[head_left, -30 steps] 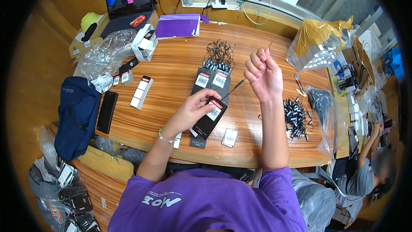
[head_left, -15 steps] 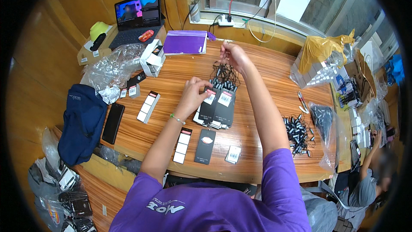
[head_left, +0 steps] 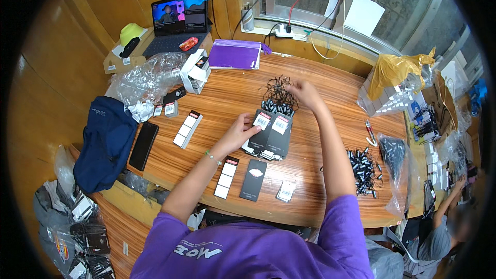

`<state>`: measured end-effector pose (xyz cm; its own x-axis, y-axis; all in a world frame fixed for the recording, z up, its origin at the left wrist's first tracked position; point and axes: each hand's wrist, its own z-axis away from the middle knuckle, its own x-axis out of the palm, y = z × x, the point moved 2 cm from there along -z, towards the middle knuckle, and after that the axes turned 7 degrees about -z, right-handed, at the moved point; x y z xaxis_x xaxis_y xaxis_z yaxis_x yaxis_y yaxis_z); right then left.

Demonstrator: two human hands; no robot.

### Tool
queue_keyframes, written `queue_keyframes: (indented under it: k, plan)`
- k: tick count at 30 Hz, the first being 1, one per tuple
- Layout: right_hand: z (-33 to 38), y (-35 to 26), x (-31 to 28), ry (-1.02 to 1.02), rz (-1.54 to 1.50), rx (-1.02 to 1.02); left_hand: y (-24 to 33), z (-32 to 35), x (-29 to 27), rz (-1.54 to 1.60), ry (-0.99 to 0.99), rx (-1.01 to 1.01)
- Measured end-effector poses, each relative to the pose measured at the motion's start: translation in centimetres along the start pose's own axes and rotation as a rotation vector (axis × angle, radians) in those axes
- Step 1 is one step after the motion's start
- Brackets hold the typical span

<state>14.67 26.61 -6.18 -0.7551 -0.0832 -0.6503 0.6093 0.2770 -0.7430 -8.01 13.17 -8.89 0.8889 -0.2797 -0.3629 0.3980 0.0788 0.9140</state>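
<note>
Black hang tags (head_left: 268,140) lie in two overlapping piles at the table's middle, with white barcode stickers and red strips on top. Their black cords (head_left: 278,93), with small dark barrel-shaped ends, bunch at the far edge. My left hand (head_left: 241,135) rests against the left side of the piles, thumb on the tags' edge and fingers apart. Above the bunch, my right hand (head_left: 305,94) has its fingers closed at the cords, seemingly pinching one. Nearer me lie a single black tag (head_left: 253,180), a strip of white stickers (head_left: 226,178) and a small stack of white stickers (head_left: 284,191).
Right of my arm lie loose black cords (head_left: 364,172) and a clear bag of cords (head_left: 393,155). A phone (head_left: 143,146) and a sticker stack (head_left: 187,129) lie left. Behind are a purple notebook (head_left: 235,55) and a laptop (head_left: 169,18). Another person (head_left: 434,240) sits far right.
My right hand has come down toward me, closer to the cord bunch. The left has slid slightly nearer along the piles' edge, its fingers opening. The whole view has shifted a little.
</note>
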Motion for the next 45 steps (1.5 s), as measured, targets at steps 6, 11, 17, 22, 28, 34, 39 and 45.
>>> queue_keyframes:
  k: [6, 11, 17, 22, 28, 34, 39, 45]
  plan:
    - [12.9, 0.3, 2.6, -0.003, -0.408, 0.297, -0.2, -1.2, 0.7, 0.192, -0.056, -0.141]
    - [12.4, -0.7, 6.4, 0.322, -0.658, 0.479, 0.1, -3.3, 1.9, 0.188, -0.186, -0.22]
    - [9.7, 0.8, 6.6, 0.225, -0.715, 0.729, 1.7, -4.3, 2.5, 0.299, -0.204, -0.369]
    - [9.8, -1.2, 7.0, 0.248, -0.764, 0.736, 0.7, -4.4, 3.2, 0.252, -0.149, -0.311]
    - [9.2, -0.1, 7.2, 0.251, -0.86, 0.751, 1.0, -3.9, 3.5, 0.28, -0.139, -0.209]
    - [9.7, -0.8, 7.0, 0.108, -1.009, 0.849, 0.0, -3.9, 3.1, 0.291, -0.169, -0.234]
    - [11.2, -2.0, 5.1, 0.126, -1.044, 0.558, 0.3, -3.6, 2.7, 0.474, -0.191, -0.066]
    - [11.7, 0.4, 3.4, 0.091, -1.461, 0.525, -0.6, -5.1, 1.8, 0.998, -0.457, -0.039]
